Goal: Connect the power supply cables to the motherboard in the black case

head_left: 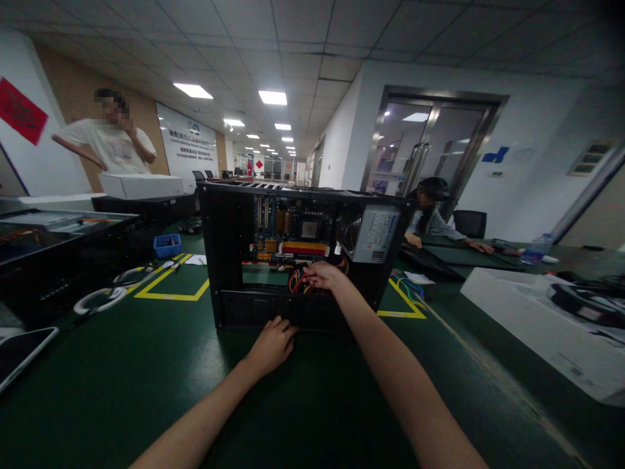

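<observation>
Far left: tablet (22, 348) is lying flat at the table edge, screen up, clear of the work zone. Second black case (58, 260) is sitting behind it. White looped cables (97, 298) are lying in front, probably parked there to stay out of the way. Standing person (111, 146) is leaning behind a white box (141, 185), hands off our bench. Blue bin (166, 245) is sitting just beside the yellow tape outline (168, 286); looks like small-parts storage placed within reach.

Centre: open PC case (225, 260) is standing on the green table (122, 391) with its open side facing the wearer, so the motherboard (293, 234) is showing face-on. Left hand (271, 342) is resting palm down on the table, fingers loosely curled and touching the case's bottom rail, gripping nothing. I'm reading that as bracing the case against sliding. Right hand (325, 275) is reaching inside, fingers drawn together and pinching the wire bundle (297, 281). Those red and yellow leads are lying low in the case, just below the motherboard. Power supply (375, 234) is sitting in the upper right corner of the case, likely where the bundle is coming from.

Right: seated person (432, 218) is working at a separate station, hands on the table, well apart from ours. Water bottle (537, 247) is standing beyond. Long white carton (537, 326) is lying near the right edge.
</observation>
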`<action>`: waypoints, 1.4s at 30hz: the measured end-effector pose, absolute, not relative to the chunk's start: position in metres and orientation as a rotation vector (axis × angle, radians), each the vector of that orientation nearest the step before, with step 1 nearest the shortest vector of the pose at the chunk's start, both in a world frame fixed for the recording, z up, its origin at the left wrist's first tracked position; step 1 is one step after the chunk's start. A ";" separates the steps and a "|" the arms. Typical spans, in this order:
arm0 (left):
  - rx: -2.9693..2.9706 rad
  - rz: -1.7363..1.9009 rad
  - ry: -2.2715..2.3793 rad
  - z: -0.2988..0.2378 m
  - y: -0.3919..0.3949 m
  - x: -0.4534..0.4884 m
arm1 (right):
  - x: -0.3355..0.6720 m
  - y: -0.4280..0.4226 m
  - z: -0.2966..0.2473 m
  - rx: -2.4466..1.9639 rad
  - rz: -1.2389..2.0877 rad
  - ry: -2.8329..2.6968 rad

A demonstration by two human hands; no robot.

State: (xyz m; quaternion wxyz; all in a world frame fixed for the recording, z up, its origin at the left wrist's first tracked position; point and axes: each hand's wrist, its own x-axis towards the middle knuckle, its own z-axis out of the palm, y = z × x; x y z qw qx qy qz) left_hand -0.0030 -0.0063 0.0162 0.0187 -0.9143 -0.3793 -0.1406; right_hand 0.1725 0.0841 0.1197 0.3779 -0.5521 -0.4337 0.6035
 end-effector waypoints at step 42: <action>-2.826 -0.475 -1.154 0.016 -0.007 -0.003 | 0.177 0.110 0.100 -1.377 1.607 -0.607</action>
